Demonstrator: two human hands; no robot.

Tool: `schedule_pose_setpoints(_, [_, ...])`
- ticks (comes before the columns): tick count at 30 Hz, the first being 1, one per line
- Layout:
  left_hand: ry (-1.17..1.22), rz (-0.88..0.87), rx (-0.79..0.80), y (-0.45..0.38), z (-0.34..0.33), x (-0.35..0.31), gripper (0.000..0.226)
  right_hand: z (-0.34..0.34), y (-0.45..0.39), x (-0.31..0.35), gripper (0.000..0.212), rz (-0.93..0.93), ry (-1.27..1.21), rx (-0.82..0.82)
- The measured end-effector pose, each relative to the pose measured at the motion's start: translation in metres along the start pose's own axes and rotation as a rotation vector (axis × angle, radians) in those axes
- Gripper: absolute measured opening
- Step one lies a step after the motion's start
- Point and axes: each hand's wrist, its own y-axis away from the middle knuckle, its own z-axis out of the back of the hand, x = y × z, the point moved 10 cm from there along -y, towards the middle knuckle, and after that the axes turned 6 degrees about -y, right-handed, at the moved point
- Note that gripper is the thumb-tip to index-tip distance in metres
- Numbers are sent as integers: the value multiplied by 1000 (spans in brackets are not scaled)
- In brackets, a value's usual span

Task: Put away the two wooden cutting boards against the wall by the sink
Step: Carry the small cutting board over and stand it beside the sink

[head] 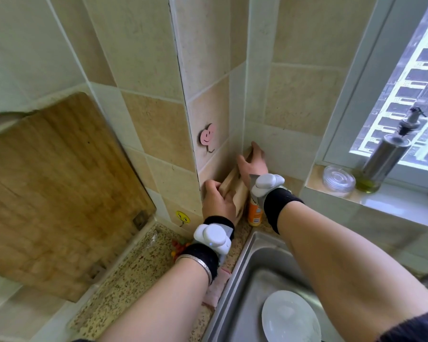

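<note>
— What's the setting?

— A beige tiled kitchen corner above a speckled granite counter (124, 287) and a steel sink (242, 275) (a white plate (290, 317) lies in it).

— And the hands?

— Both grip the smaller cutting board (235, 191), which stands on edge in the corner against the wall. The left hand (218, 201) wraps its near edge, fingers curled; the right hand (252, 164) clasps the far top edge.

— The other board?

— The large cutting board (59, 188) leans against the tiles on the left, well apart.
</note>
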Motion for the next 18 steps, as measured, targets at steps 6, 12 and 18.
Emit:
schedule_pose_setpoints(6, [-5,48,106,-5,-16,4,27,3,1,-7,72,-51,-2,-15])
schedule_pose_setpoints(12, [-141,123,130,2,-11,12,31,-4,12,-7,72,-40,7,15])
schedule_pose_setpoints(18, [-317,192,199,11,1,27,36,-18,27,3,72,-37,72,57])
